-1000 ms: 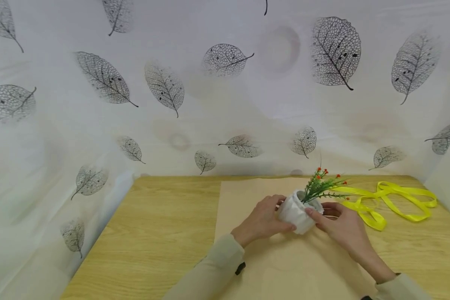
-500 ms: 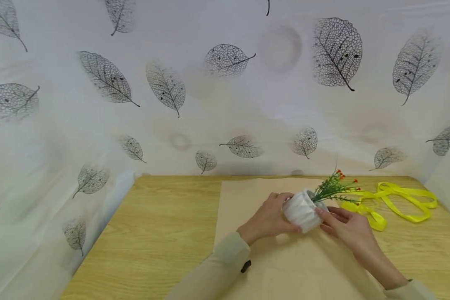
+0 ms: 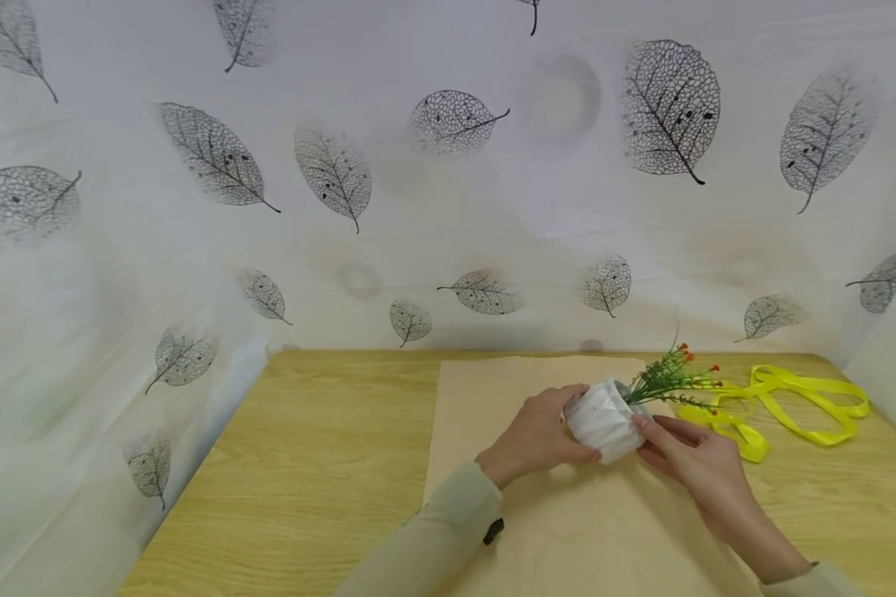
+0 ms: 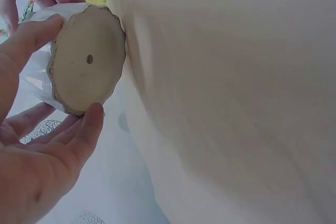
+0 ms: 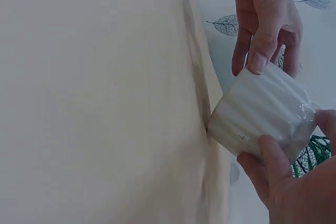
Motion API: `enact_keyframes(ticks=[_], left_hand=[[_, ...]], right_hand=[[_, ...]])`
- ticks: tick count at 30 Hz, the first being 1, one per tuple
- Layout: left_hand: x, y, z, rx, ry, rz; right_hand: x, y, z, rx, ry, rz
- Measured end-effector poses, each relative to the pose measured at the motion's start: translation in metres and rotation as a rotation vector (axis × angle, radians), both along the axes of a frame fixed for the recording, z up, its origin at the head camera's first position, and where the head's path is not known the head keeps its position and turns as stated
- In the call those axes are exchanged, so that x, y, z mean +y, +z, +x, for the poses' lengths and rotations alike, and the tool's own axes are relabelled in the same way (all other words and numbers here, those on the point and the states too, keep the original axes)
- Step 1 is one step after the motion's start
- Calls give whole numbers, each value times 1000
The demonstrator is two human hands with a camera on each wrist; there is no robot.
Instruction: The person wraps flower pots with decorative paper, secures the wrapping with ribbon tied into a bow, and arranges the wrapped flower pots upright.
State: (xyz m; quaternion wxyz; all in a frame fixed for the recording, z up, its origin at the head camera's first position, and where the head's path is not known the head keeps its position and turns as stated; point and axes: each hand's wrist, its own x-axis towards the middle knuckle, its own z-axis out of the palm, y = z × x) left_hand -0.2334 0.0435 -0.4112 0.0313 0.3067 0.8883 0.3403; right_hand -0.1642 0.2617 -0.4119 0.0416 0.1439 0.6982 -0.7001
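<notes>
A white fluted flower pot [image 3: 603, 421] is tilted to the right over the brown paper, with an artificial plant [image 3: 668, 377] of green sprigs and small red blooms leaning out of its mouth. My left hand [image 3: 533, 435] grips the pot near its base, thumb on the near side and fingers on the far side. At the rim, my right hand [image 3: 702, 473] holds the pot between thumb and fingers. In the left wrist view the pale base [image 4: 86, 61] shows a small hole in its middle. The right wrist view has the pot's side [image 5: 262, 111] between both hands.
Brown wrapping paper [image 3: 567, 531] lies flat on the wooden table [image 3: 306, 456] beneath the pot. A yellow ribbon [image 3: 814, 402] lies in loose loops at the right. Behind the table hangs a white curtain [image 3: 493, 215] printed with dark leaves.
Both hands have shifted slightly right with the pot. The pot has tipped further right, and the plant leans lower toward the ribbon.
</notes>
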Motion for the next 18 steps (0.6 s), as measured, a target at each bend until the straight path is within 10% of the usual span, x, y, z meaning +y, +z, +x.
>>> enact_keyframes(ticks=[18], left_hand=[[-14,8,-1,27,-85,163]], right_hand=[[-6,-15,-1,-31,-7,-303]])
